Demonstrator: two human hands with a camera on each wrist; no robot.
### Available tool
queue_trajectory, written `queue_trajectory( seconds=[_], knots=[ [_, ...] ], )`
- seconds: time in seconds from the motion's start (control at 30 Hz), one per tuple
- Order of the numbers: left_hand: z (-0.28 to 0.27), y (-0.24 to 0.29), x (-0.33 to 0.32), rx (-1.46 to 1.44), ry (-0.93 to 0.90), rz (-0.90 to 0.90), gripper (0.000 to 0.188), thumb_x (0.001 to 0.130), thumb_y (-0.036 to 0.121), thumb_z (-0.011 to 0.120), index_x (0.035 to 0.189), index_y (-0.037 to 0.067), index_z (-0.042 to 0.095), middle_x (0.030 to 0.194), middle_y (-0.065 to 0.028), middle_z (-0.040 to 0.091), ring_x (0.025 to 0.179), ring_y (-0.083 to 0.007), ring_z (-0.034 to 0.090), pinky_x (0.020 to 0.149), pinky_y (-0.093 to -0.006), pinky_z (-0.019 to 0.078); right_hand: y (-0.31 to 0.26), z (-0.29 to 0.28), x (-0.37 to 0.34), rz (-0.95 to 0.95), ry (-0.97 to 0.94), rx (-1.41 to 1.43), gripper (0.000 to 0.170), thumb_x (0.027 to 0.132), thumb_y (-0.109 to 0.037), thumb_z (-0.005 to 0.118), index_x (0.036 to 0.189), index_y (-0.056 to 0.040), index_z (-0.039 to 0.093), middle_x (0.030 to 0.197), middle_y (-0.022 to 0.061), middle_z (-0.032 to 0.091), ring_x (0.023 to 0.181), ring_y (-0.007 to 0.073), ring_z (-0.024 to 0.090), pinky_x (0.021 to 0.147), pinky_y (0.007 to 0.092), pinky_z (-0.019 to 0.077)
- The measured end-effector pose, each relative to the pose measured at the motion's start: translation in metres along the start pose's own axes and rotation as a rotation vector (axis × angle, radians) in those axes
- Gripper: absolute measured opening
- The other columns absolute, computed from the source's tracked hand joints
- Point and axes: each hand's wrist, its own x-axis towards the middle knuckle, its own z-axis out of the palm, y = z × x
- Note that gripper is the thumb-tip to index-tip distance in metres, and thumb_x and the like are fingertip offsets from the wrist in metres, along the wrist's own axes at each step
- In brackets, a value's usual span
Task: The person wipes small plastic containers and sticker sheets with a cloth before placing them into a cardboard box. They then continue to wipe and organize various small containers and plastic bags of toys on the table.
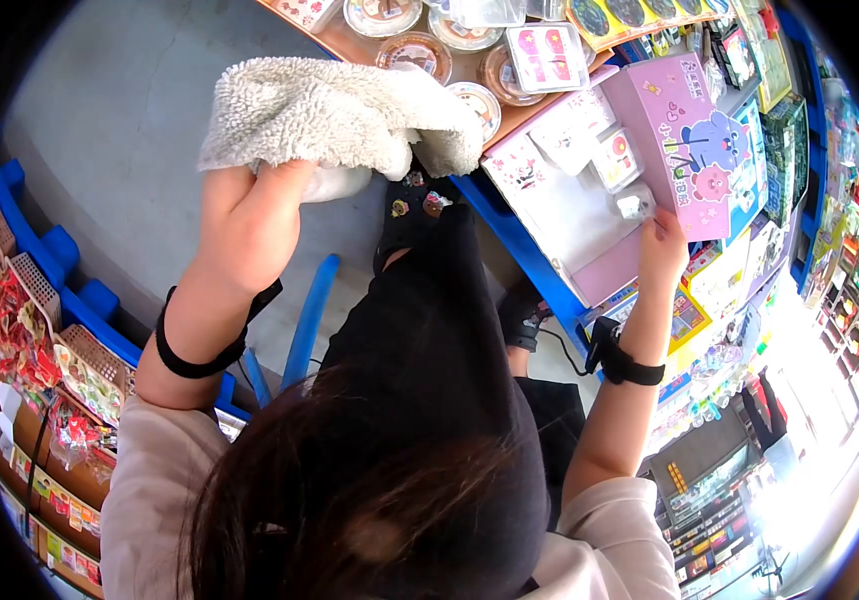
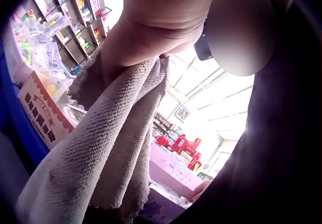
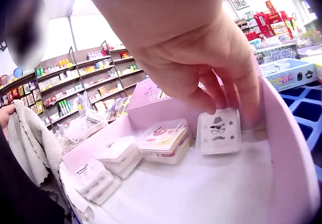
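My left hand [image 1: 249, 225] grips a pale, fluffy towel [image 1: 324, 115], held up over the floor beside the display. In the left wrist view the towel hangs down in long folds. My right hand [image 3: 201, 58] reaches into a pink cardboard box [image 3: 289, 153] with a white inside. Its fingertips pinch the upper edge of a small clear packet [image 3: 219, 136] printed with a hat, glasses and moustache. To the left of this packet, stacks of similar packets [image 3: 163, 141] stand along the box's back wall. The box's raised lid [image 1: 674, 150] carries cartoon figures.
Round clear tubs [image 1: 414, 58] and a square case with red prints [image 1: 546, 57] fill the tray beyond the pink box. A blue rack edge [image 1: 514, 235] runs below the box. Baskets of wrapped goods [image 1: 84, 365] line the left side, above grey floor [image 1: 129, 130].
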Motion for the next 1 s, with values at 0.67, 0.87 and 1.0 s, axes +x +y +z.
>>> queue_trajectory(
  seconds=[0.67,0.87,1.0],
  knots=[
    [-0.004,-0.009,-0.001,0.098,-0.393,-0.092,0.063,0.070,0.010,0.069,0.125,0.001,0.039,0.119,-0.0131,0.048,0.111,-0.0229,0.046,0.095,-0.0359,0.0354,-0.207,-0.004,-0.009,-0.568,0.321,0.262,0.073,0.059,-0.035,0.075,0.113,0.0021,0.044,0.103,0.0197,0.050,0.100,0.0347,0.046,0.087,0.0423,0.0365],
    [0.011,-0.004,0.011,0.671,-0.602,0.276,0.066,0.068,0.014,0.071,0.125,0.000,0.039,0.121,-0.0139,0.046,0.114,-0.0244,0.043,0.098,-0.0378,0.0317,-0.209,-0.064,-0.071,-0.825,0.126,0.588,0.059,0.061,-0.011,0.071,0.113,-0.0007,0.046,0.105,0.0163,0.051,0.096,0.0327,0.048,0.086,0.0379,0.0373],
    [0.036,-0.007,0.018,0.454,-0.322,-0.035,0.051,0.066,0.003,0.065,0.114,0.003,0.047,0.110,-0.0106,0.053,0.103,-0.0206,0.050,0.087,-0.0338,0.0408,-0.220,-0.071,-0.093,-1.172,0.069,0.612,0.069,0.049,0.006,0.062,0.116,-0.0033,0.047,0.109,0.0142,0.050,0.092,0.0278,0.048,0.081,0.0340,0.0363]
  ],
)
